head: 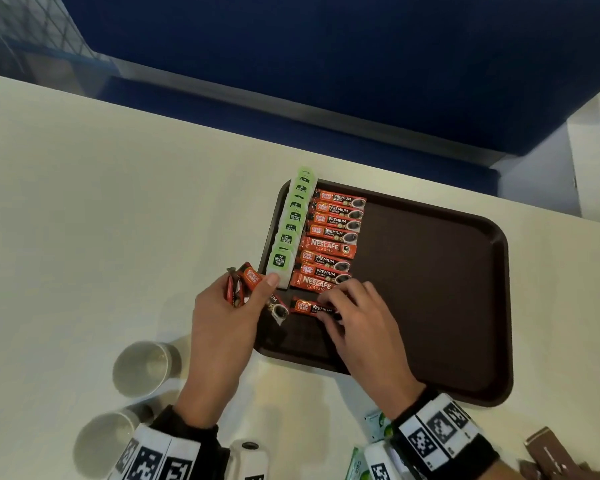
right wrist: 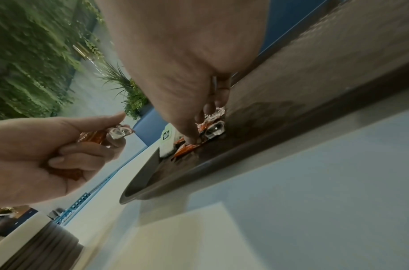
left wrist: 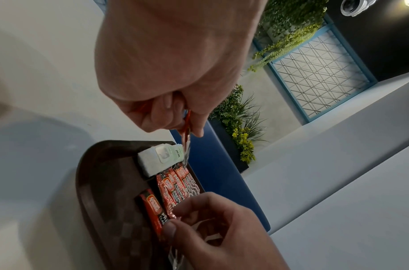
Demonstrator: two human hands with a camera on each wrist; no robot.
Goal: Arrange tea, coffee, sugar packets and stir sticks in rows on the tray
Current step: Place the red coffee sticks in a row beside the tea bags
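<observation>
Down at the near left corner of the brown tray (head: pixel 430 271), the right hand (head: pixel 357 327) has its fingertips pinched on a coffee stick (head: pixel 309 307) lying flat on the tray floor, just below the coffee row (head: pixel 329 237) and not yet snug against it. Beside that row, along the tray's left rim, runs the overlapping line of green tea bags (head: pixel 293 220). The left hand (head: pixel 222 327) hovers over the tray's edge, fingers curled around a bundle of spare coffee sticks (head: pixel 248 277), one of them drooping toward the tray. Two paper cups (head: pixel 142 367) stand on the counter (head: pixel 101 202) to the left, and more packets wait at the near edge, partly hidden by the wrist. No sugar or stir sticks on the tray yet, so by my reckoning this is well short of halfway. These sticks look light, thin and crinkly, with slick foil that slides easily on the tray; best held near one end and nudged flat, gently, or the neighbours shift out of line
</observation>
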